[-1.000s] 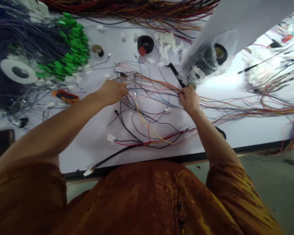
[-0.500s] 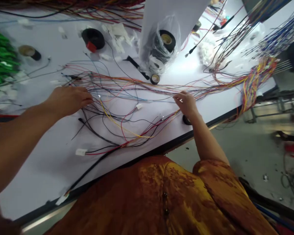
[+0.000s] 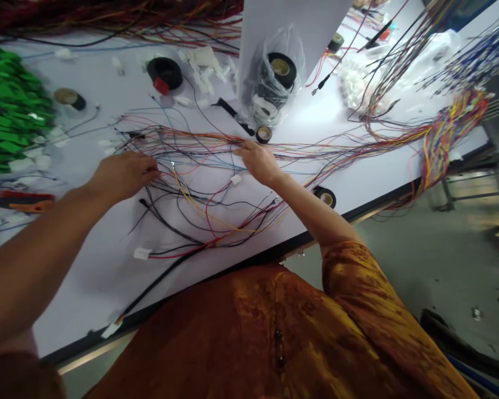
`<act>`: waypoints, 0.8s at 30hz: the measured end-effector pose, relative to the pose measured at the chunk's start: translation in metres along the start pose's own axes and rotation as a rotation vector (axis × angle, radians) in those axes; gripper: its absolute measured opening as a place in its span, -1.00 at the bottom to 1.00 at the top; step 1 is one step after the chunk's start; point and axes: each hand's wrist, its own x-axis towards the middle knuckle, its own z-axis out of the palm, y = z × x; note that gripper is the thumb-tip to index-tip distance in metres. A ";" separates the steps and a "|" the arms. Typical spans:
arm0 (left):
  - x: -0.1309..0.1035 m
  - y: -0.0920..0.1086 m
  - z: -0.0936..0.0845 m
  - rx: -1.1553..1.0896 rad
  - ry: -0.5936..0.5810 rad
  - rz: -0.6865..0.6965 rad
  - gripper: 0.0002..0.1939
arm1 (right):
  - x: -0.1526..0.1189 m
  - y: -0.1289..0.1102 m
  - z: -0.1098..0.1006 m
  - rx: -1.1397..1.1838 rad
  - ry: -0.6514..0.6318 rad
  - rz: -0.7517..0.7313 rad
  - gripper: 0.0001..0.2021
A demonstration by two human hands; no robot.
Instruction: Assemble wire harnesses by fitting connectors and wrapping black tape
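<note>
My left hand (image 3: 127, 174) is closed, fingers pinched on thin wires near the left end of a long wire bundle (image 3: 299, 151). The exact strands under its fingertips are hidden. Over the middle of that bundle, my right hand (image 3: 258, 160) has its fingers drawn together on some of the wires. Nearer my body lies a wire harness (image 3: 216, 242) with red, black and yellow leads. It ends in a white connector (image 3: 142, 254) and a black sleeved cable (image 3: 158, 284). A small white connector (image 3: 235, 179) sits between the harness and the bundle.
Black tape rolls (image 3: 325, 197) lie about, one holding something red (image 3: 161, 85). Green connectors (image 3: 14, 105) are heaped at the left, above an orange-handled tool (image 3: 20, 201). A plastic bag of tape (image 3: 280, 72) stands behind my right hand. Multicoloured wires (image 3: 447, 133) hang over the table's right end.
My right hand has moved left along the bundle, from its right part to the middle. My left hand stays on the wires at the left end. The view has shifted slightly.
</note>
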 end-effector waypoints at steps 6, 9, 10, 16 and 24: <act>-0.002 0.002 -0.001 -0.043 -0.007 -0.044 -0.52 | 0.036 -0.006 0.001 -0.175 -0.078 -0.049 -0.70; -0.002 0.002 -0.002 -0.044 -0.041 -0.102 -0.47 | 0.025 0.000 -0.007 -0.157 -0.002 0.029 -0.77; -0.002 0.002 -0.003 -0.048 -0.045 -0.116 -0.45 | 0.018 0.002 -0.011 -0.153 0.035 0.070 -0.76; 0.003 -0.002 0.006 -0.061 -0.022 -0.152 -0.43 | -0.034 0.056 -0.043 0.092 0.183 0.146 -0.65; 0.008 -0.003 0.014 -0.085 0.010 -0.208 -0.49 | -0.050 0.205 -0.079 -0.438 -0.122 0.550 -0.57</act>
